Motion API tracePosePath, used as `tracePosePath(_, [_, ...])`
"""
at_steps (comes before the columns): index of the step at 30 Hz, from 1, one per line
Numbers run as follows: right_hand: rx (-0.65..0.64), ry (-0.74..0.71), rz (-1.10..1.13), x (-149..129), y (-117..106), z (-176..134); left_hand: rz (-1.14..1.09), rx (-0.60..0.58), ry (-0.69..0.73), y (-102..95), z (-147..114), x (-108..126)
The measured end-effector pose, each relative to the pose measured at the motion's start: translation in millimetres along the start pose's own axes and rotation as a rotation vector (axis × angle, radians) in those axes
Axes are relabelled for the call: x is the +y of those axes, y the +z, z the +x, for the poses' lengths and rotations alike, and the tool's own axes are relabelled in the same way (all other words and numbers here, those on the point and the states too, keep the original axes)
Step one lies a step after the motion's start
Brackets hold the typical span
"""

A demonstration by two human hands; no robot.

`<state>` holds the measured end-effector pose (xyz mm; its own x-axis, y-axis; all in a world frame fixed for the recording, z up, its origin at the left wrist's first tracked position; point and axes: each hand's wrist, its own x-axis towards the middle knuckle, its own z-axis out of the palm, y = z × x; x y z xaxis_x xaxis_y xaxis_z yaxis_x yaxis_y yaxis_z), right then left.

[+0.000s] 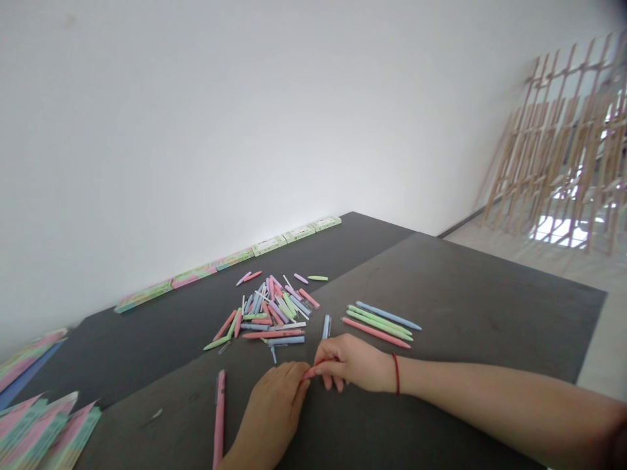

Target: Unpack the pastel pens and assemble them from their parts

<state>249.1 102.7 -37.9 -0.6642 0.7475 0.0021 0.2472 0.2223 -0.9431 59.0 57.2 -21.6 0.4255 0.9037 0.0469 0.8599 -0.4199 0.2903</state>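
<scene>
A small pink pen part (pixel 309 373) is pinched between both hands, low in the head view. My left hand (pixel 277 405) has its fingers closed on one end, its back toward me. My right hand (pixel 350 362), with a red string at the wrist, grips the other end with thumb and fingertips. Just beyond the right fingers lies a light-blue pen piece (pixel 326 325). A whole pink pen (pixel 220 414) rests to the left of my left hand. Farther off is a loose heap of pastel pen parts (pixel 274 307). The lower fingers hide part of what I hold.
Pens in blue (pixel 388 314), green (pixel 379 323) and pink (pixel 375 332) lie side by side right of the heap. Flat boxes (pixel 269 245) line the wall. Colourful packets (pixel 44 431) overlap at the lower left. A wooden slatted frame (pixel 558 156) leans beyond the dark table (pixel 490 307).
</scene>
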Motion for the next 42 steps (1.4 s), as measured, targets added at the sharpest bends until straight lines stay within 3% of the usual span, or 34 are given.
tracePosePath(10, [0.014, -0.021, -0.073, 2, 1, 0, -0.033, 0.035, 0.013, -7.8, -2, 2])
tracePosePath(24, [0.002, -0.006, 0.053, 9, 0, 3, -0.023, 0.091, -0.063, -6.5, 1, 0])
tracePosePath(28, [0.001, 0.006, 0.065, 7, 0, 3, -0.063, 0.047, -0.157, -18.3, 0, -2])
tracePosePath(34, [0.006, -0.016, 0.075, 3, -3, 0, -0.143, -0.134, -0.309, -38.3, -1, -9])
tracePosePath(37, [0.028, -0.079, 0.057, 0, -5, -2, -0.222, -0.216, -0.302, -42.0, 2, -11])
tracePosePath(42, [0.047, -0.140, 0.004, -1, -8, -4, -0.355, -0.185, -0.251, -40.7, 5, -14])
